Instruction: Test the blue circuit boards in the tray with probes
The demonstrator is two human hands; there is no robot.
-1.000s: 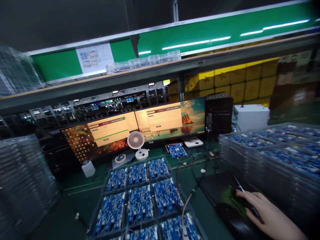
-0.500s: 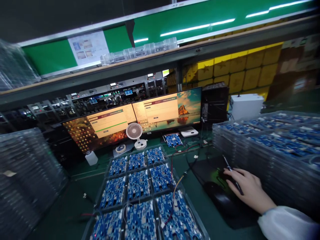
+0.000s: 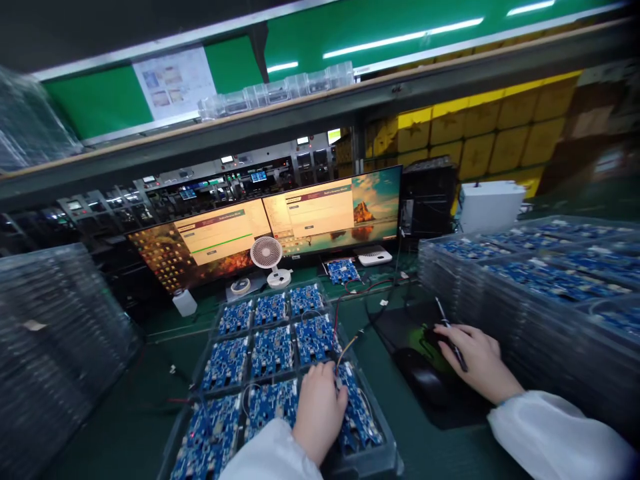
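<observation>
L hand point(image 3: 319, 412) flat on near blue boards in clear tray point(image 3: 385, 460), gripping nothing. R hand point(image 3: 475, 359) cupped over mouse point(image 3: 434, 337), pen point(image 3: 451, 333) betw. fingers.

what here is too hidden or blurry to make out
Head view only:
- Board under the left hand: covered by the hand.
- Thing under the right hand on the black mat: mostly covered, so the grip is unclear.
- Text on the monitors: too small.
- Tray stack at right: blurred, cut by the edge.
</observation>
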